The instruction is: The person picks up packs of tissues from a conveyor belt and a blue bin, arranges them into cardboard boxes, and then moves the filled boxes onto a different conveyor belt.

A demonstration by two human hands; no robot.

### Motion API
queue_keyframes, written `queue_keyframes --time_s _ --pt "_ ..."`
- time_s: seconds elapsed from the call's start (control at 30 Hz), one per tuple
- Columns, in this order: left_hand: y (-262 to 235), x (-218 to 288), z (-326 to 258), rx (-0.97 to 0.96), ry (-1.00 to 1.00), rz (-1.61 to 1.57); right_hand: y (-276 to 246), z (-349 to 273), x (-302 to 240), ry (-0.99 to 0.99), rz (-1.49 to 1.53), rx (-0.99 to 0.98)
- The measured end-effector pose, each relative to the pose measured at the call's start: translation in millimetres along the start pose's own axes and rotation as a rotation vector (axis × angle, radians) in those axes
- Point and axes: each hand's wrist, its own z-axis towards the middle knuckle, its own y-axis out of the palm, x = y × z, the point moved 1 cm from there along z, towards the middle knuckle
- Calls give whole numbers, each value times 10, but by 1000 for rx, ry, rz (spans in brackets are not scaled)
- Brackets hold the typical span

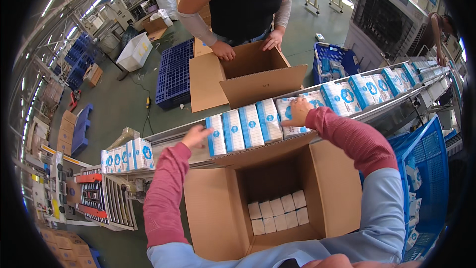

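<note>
My left hand (197, 135) presses on the left end of a row of white-and-blue packs (250, 126) lying on the conveyor (163, 141). At the row's right end, my right hand (299, 111) rests on the last pack. Both hands squeeze the row between them. Below, an open cardboard box (213, 203) holds several white packs (278, 212) on its bottom.
Across the conveyor a person in a black shirt holds the rim of another open cardboard box (258, 77). More packs (369, 89) ride the belt at right, and a few packs (128, 155) at left. A blue crate (426, 168) stands at my right; blue pallets (174, 72) lie on the floor.
</note>
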Motion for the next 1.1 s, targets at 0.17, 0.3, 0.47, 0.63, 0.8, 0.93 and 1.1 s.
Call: queue_keyframes --time_s 0.17,0.3,0.47,0.63,0.8,0.93,1.1 --pt "421 74 -109 -240 85 -281 67 22 459 17 616 43" --pt "435 123 -66 -191 133 -276 36 27 365 -128 893 -237" --pt "340 -46 -38 -141 98 -385 129 -49 9 -38 887 -198" --pt "188 -168 -72 -88 101 -456 233 1 -110 59 1731 -488" --pt "63 -129 -78 7 201 -444 -12 104 -476 -244 1629 -265" --pt "-163 575 -1321 267 625 -342 -781 -719 -507 -264 1052 391" --pt "707 141 -2861 425 837 -332 -444 -2489 -819 -393 1340 788"
